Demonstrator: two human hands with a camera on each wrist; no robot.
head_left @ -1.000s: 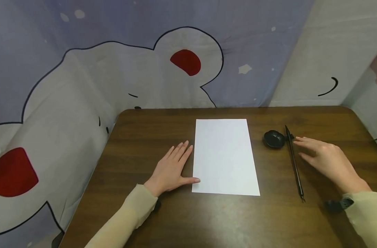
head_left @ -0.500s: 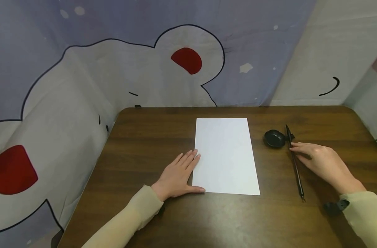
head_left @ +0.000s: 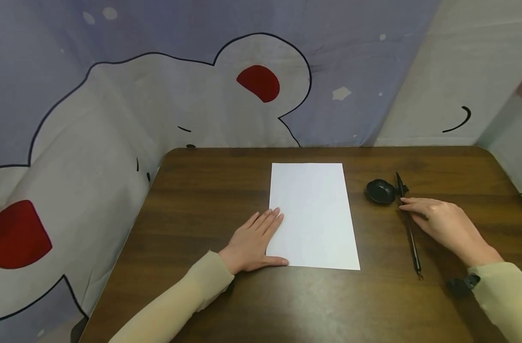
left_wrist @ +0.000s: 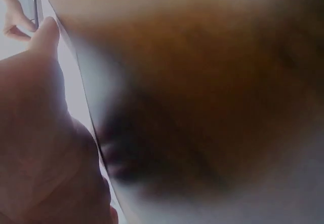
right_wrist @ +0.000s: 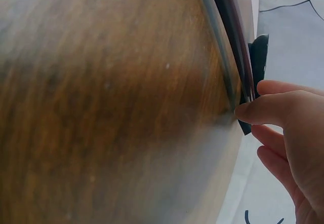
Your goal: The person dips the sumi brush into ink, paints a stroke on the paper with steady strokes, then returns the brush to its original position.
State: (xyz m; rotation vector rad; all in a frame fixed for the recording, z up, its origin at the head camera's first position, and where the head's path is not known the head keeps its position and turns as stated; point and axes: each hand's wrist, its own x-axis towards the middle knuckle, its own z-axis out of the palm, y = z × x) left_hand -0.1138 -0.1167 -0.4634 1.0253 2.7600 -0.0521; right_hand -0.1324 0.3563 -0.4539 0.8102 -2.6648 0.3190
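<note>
A white sheet of paper (head_left: 316,214) lies flat on the table. My left hand (head_left: 253,242) rests over its lower left edge, fingers spread and thumb at the bottom corner. Off to the right, a dark writing brush (head_left: 412,245) leans with its pointed end up on the short handle of a small black ink dish (head_left: 380,191). Thumb and fingertips of my right hand (head_left: 449,228) pinch the brush just below that handle. The right wrist view shows the brush (right_wrist: 235,26) at the fingertips and the dish (right_wrist: 259,57) behind. In the left wrist view my left hand (left_wrist: 40,122) is dim and close.
The brown wooden table (head_left: 200,190) has rounded back corners. A printed cloth (head_left: 158,105) with outlined white shapes and red patches hangs behind it and at both sides. Dark straps with small devices sit at my wrists.
My left hand has slid right, onto the paper's edge. My right hand has moved left to the brush and taken hold of it. Paper, brush and dish appear unmoved.
</note>
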